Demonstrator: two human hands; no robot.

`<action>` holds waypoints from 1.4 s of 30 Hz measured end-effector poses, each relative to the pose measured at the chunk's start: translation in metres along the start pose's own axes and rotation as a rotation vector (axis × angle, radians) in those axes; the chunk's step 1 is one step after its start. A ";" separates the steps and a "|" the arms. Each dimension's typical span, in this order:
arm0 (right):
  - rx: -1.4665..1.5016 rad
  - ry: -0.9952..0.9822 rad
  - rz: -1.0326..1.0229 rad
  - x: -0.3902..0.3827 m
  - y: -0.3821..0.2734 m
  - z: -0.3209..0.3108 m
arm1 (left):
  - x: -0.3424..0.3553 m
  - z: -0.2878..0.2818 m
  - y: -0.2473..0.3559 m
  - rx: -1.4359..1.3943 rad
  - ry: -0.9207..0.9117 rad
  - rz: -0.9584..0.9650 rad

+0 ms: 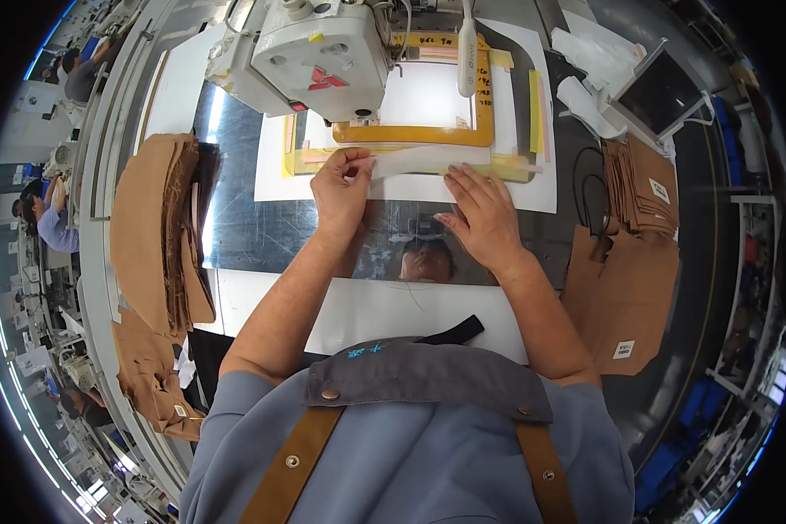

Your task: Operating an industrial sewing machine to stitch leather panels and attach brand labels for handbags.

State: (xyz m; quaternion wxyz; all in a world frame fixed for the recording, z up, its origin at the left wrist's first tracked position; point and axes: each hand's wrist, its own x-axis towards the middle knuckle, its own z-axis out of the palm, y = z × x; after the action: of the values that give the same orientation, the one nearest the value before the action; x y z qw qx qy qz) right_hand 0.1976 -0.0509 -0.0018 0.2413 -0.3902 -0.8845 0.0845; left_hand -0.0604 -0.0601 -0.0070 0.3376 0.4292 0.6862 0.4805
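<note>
A thin white strip (419, 161) lies crosswise in front of the yellow-edged clamp frame (410, 135) under the sewing machine head (319, 57). My left hand (342, 194) pinches the strip's left end between thumb and curled fingers. At its other end, my right hand (485, 217) rests with fingers stretched out and thumb apart, the fingertips touching or just beside the strip. Beneath is a white template sheet (533, 194) with yellow and pink tape strips along the frame. The sheet lies on a shiny metal plate (279, 231) that reflects the scene.
Stacked brown cut pieces (153, 227) stand on the left, with more brown pieces (642, 188) on the right. A dark-screened panel (664, 92) and crumpled white sheeting (594, 52) sit at the far right. Another person (57, 218) is at a distant workstation on the left.
</note>
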 end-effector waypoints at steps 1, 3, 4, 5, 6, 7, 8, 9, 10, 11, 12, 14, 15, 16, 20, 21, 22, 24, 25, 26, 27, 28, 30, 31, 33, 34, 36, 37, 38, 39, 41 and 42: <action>0.002 -0.005 0.005 0.000 -0.001 0.000 | 0.003 -0.001 0.001 0.070 0.066 0.113; -0.010 -0.068 0.053 0.003 -0.002 -0.001 | 0.004 -0.003 0.007 0.189 0.105 0.222; -0.012 -0.070 0.061 0.006 -0.003 -0.002 | 0.004 -0.005 0.009 0.188 0.098 0.220; -0.029 -0.078 0.072 0.008 -0.004 -0.004 | 0.002 -0.008 0.011 0.408 0.133 0.456; -0.043 -0.089 0.084 0.009 -0.007 -0.004 | -0.004 -0.011 0.012 0.628 0.166 0.689; -0.043 -0.092 0.093 0.010 -0.007 -0.003 | -0.011 -0.013 0.015 0.627 0.157 0.688; -0.051 -0.093 0.102 0.011 -0.006 -0.001 | -0.020 -0.014 0.018 0.609 -0.062 0.736; -0.057 -0.092 0.107 0.012 -0.006 0.001 | -0.027 -0.016 0.019 0.587 -0.277 0.779; -0.057 -0.095 0.112 0.012 -0.007 0.002 | -0.031 -0.013 0.018 0.586 -0.283 0.777; -0.097 -0.091 0.136 0.012 -0.007 0.003 | -0.036 -0.009 0.015 0.708 -0.349 0.764; -0.138 -0.084 0.156 0.012 -0.006 0.003 | -0.038 -0.007 0.011 0.831 -0.411 0.751; -0.146 -0.096 0.167 0.012 -0.005 0.005 | -0.033 -0.006 0.002 0.907 -0.475 0.694; -0.155 -0.107 0.179 0.013 -0.005 0.006 | -0.032 -0.005 0.004 0.920 -0.455 0.709; -0.155 -0.107 0.181 0.014 -0.004 0.007 | -0.029 -0.005 0.004 0.933 -0.434 0.723; -0.200 -0.162 0.207 0.028 -0.003 0.015 | -0.010 -0.005 0.000 0.956 -0.398 0.697; -0.208 -0.178 0.216 0.030 -0.003 0.016 | -0.005 -0.005 0.000 0.950 -0.375 0.702; -0.207 -0.178 0.218 0.032 -0.002 0.018 | -0.001 -0.005 -0.001 0.944 -0.353 0.706; -0.229 -0.166 0.231 0.035 -0.001 0.022 | 0.007 -0.005 0.004 0.958 -0.382 0.676; -0.229 -0.167 0.232 0.036 -0.001 0.023 | 0.010 -0.005 0.007 0.970 -0.408 0.645; -0.227 -0.184 0.243 0.036 -0.001 0.022 | 0.013 -0.005 0.008 0.970 -0.410 0.645; -0.223 -0.202 0.252 0.038 -0.002 0.021 | 0.016 -0.007 0.009 0.989 -0.431 0.619; -0.221 -0.203 0.252 0.039 -0.002 0.021 | 0.017 -0.007 0.008 1.009 -0.451 0.593; -0.216 -0.212 0.254 0.039 -0.002 0.021 | 0.018 -0.007 0.004 0.987 -0.417 0.621; -0.217 -0.213 0.259 0.039 -0.002 0.020 | 0.019 -0.006 0.003 0.962 -0.382 0.651; -0.242 -0.203 0.266 0.040 -0.002 0.019 | 0.019 -0.006 0.004 0.966 -0.385 0.645; -0.247 -0.204 0.274 0.041 -0.003 0.018 | 0.019 -0.005 0.005 0.971 -0.384 0.637; -0.245 -0.252 0.319 0.044 -0.005 0.016 | 0.020 -0.005 0.003 0.950 -0.370 0.657; -0.250 -0.252 0.327 0.044 -0.004 0.017 | 0.021 -0.006 0.001 0.934 -0.348 0.670; -0.231 -0.187 0.297 0.043 -0.004 0.019 | 0.020 -0.005 0.000 0.927 -0.354 0.676; -0.212 -0.120 0.265 0.043 -0.003 0.021 | 0.021 -0.005 -0.001 0.938 -0.343 0.677; -0.230 -0.117 0.280 0.041 -0.003 0.021 | 0.020 -0.004 -0.003 0.944 -0.334 0.683; -0.242 -0.115 0.289 0.041 -0.003 0.021 | 0.019 -0.004 -0.003 0.960 -0.334 0.677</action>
State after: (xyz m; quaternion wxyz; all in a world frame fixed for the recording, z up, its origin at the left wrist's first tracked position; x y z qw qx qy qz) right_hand 0.1618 -0.0226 -0.0038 0.1269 -0.5339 -0.8353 0.0336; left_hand -0.0723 -0.0449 -0.0095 0.0381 0.7972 0.5895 0.1244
